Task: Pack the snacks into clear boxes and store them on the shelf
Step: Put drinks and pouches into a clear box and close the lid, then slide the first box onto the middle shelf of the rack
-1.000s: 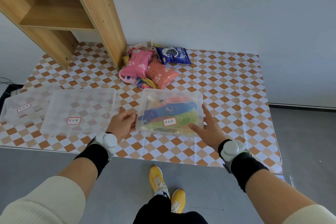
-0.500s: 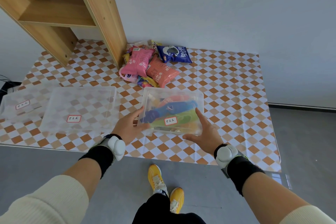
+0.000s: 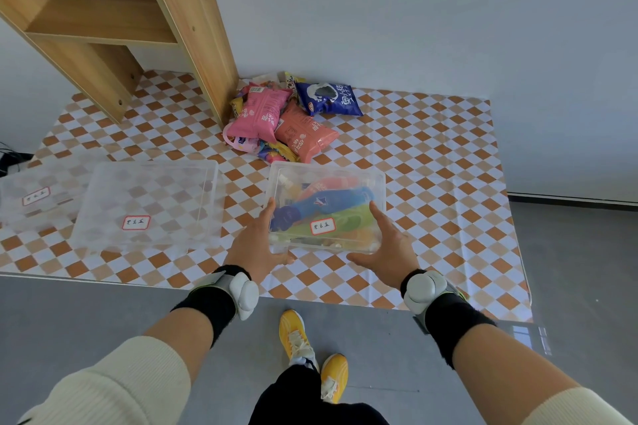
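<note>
The filled clear box [image 3: 327, 207] sits near the front edge of the checkered mat [image 3: 431, 162], with bare mat open to its right and a narrow strip in front before the grey floor [image 3: 103, 314] begins. Just to its left lies an empty clear box [image 3: 148, 203], and a second one [image 3: 38, 197] lies further left at the frame edge. Behind it, a heap of snack bags [image 3: 283, 121] rests against the foot of the wooden shelf [image 3: 186, 24]. The left hand [image 3: 253, 245] presses flat against the box's left wall, fingers pointing forward; the right hand [image 3: 386, 248] mirrors it on the right wall. Both are spread, clasping the box between them, forearms reaching forward and converging.
</note>
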